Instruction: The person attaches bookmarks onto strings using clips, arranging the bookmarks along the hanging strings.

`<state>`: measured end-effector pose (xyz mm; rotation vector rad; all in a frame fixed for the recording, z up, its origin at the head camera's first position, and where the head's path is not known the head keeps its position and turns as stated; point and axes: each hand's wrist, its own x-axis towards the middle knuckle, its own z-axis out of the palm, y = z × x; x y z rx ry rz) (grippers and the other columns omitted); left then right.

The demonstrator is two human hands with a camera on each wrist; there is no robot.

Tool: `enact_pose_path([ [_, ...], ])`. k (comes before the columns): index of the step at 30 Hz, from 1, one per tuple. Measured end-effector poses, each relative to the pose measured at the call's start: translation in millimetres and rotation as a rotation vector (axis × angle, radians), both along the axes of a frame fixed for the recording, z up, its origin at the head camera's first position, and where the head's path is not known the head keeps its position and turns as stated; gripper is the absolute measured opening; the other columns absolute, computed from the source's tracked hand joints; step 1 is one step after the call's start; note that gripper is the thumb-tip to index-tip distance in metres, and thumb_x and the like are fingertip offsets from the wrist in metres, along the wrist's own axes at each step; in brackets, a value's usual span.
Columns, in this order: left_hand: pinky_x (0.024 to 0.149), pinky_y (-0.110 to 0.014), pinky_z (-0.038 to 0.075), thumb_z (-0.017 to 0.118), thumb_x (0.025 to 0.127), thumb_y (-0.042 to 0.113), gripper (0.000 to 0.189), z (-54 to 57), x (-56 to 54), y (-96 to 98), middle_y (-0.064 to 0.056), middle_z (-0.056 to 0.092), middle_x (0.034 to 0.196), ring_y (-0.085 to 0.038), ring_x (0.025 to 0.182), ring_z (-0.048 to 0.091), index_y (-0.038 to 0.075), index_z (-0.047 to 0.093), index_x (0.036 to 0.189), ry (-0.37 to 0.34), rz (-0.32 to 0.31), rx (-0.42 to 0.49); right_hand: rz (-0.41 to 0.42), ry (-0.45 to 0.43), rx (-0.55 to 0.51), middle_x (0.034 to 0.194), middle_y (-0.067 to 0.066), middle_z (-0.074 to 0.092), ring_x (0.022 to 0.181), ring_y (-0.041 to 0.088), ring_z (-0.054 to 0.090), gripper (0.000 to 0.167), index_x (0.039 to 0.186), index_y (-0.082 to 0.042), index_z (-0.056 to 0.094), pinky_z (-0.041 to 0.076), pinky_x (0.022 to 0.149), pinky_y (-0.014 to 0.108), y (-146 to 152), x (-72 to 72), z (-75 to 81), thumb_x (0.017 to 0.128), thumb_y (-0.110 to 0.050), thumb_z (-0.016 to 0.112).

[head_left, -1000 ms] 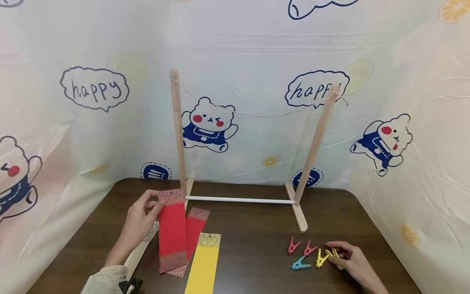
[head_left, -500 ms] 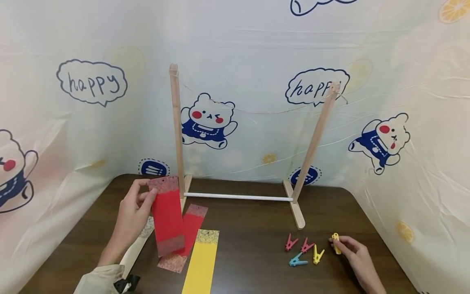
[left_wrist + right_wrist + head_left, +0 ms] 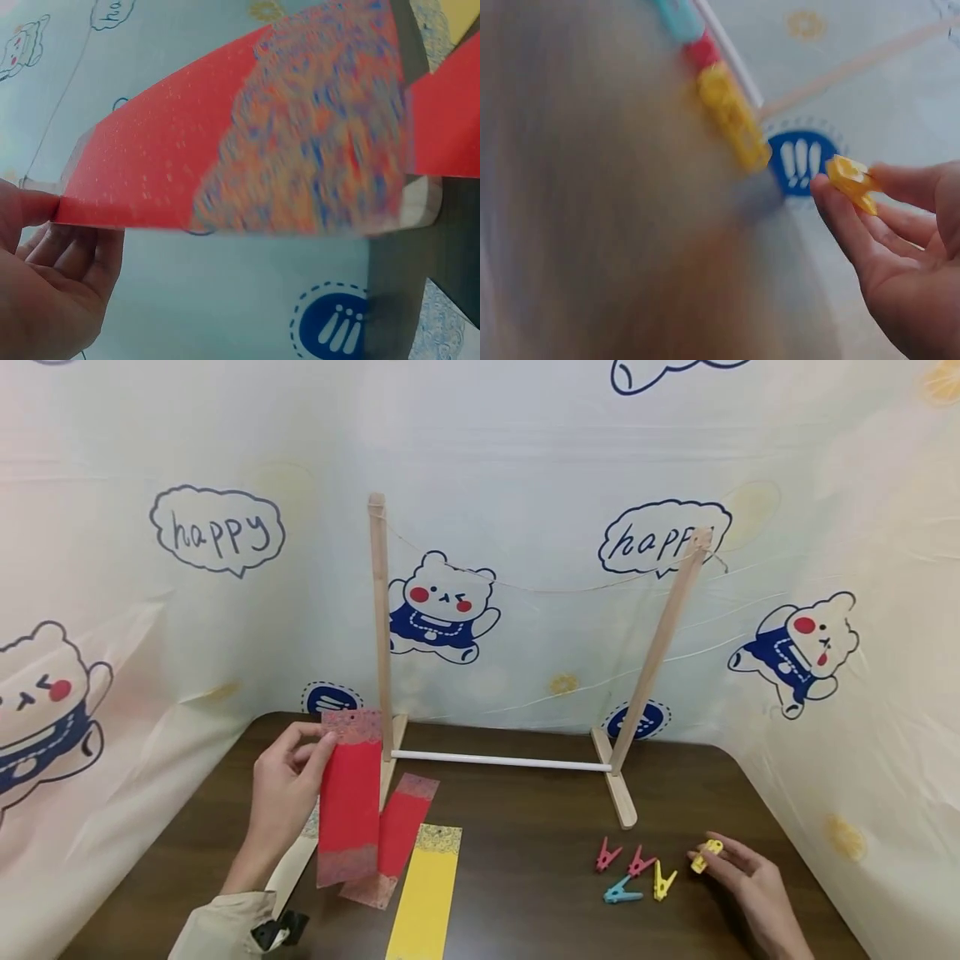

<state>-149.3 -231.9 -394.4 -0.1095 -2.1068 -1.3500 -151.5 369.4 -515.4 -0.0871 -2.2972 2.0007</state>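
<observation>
My left hand [image 3: 281, 789] pinches a red bookmark [image 3: 350, 802] by its upper left edge, thumb in front. The bookmark hangs upright, with patterned ends and a small hole at the top. In the left wrist view the red bookmark [image 3: 172, 150] stretches away from the thumb and fingers. On the right, my right hand [image 3: 761, 897] holds a yellow clothespin [image 3: 707, 856] between thumb and fingertips, just above the table. The right wrist view shows that yellow clothespin [image 3: 851, 180] gripped, its far part hidden by the fingers.
A second red bookmark [image 3: 401, 831], a yellow bookmark [image 3: 425, 897] and a pale bookmark [image 3: 291, 872] lie on the table. Two pink clothespins [image 3: 607, 855], a blue clothespin [image 3: 622, 891] and another yellow clothespin [image 3: 663, 882] lie at right. Behind stands a wooden frame [image 3: 380, 627] with a sagging string [image 3: 555, 591].
The left hand has raised the red bookmark off the other red one. My right hand has picked up the yellow clothespin and drawn it slightly away from the remaining clothespins. The view has shifted slightly.
</observation>
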Motion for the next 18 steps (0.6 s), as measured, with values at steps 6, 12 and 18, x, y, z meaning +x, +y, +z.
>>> enact_pose_path([
  [6, 0.053, -0.025, 0.055, 0.061, 0.1, 0.018, 0.017, 6.2, 3.6, -0.2, -0.01, 0.072, 0.078, -0.017, 0.057, 0.065, 0.004, 0.063, 0.111, 0.003, -0.014, 0.006, 0.072, 0.192, 0.085, 0.098, -0.001, 0.074, 0.083, 0.016, 0.072, 0.023, 0.124, -0.006, 0.062, 0.058, 0.075, 0.027, -22.5, -0.9, 44.5, 0.102, -0.01, 0.056],
  [12, 0.05, -0.027, 0.054, 0.06, 0.101, 0.018, 0.016, 10.2, 3.4, -8.1, -0.009, 0.07, 0.074, -0.017, 0.055, 0.062, 0.005, 0.063, 0.109, -0.008, -0.02, -0.043, 0.046, 0.236, 0.45, 0.1, 0.003, 0.074, 0.081, 0.011, 0.07, 0.037, 0.132, -0.001, 0.056, 0.055, 0.072, 0.019, -54.3, -3.3, 93.6, 0.101, -0.021, 0.061],
  [18, 0.047, -0.025, 0.05, 0.061, 0.1, 0.018, 0.014, 18.8, 1.1, -18.8, -0.007, 0.068, 0.071, -0.017, 0.053, 0.058, 0.006, 0.063, 0.108, 0.019, -0.001, -0.113, 0.135, 0.338, 0.515, 0.105, 0.014, 0.072, 0.085, 0.008, 0.07, 0.037, 0.135, -0.002, 0.056, 0.055, 0.074, 0.019, -83.6, -12.3, 123.8, 0.101, -0.019, 0.059],
])
